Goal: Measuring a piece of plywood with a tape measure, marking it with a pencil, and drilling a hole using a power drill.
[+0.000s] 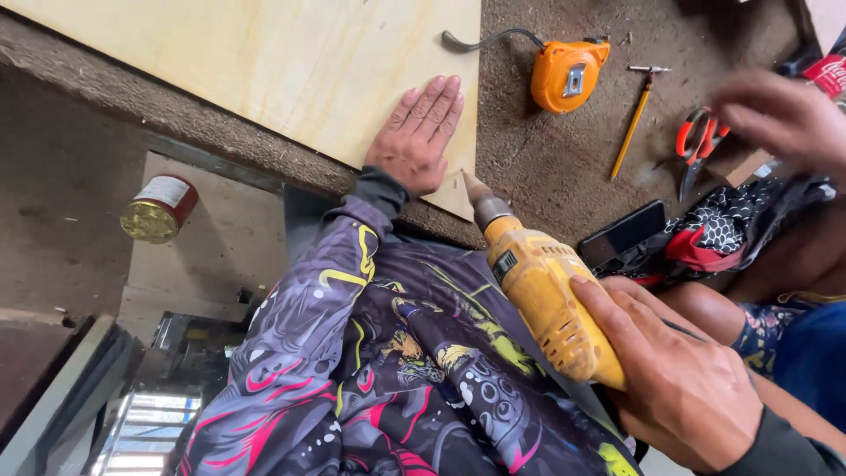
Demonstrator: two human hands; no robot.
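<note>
My left hand (417, 135) lies flat, fingers together, on the near corner of a pale plywood sheet (291, 62) on a rough brown workbench. My right hand (679, 379) grips the rear of a yellow electric drill (542, 295). The drill's chuck (482, 204) points up at the plywood's corner, just right of my left hand. My patterned purple sleeves fill the lower middle of the view.
An orange tape measure (567, 75), a yellow pencil (632, 132), red-handled scissors (696, 145) and a black phone (622, 234) lie on the bench. Another person's blurred hand (784, 115) hovers at the right. A red and gold can (159, 208) stands below left.
</note>
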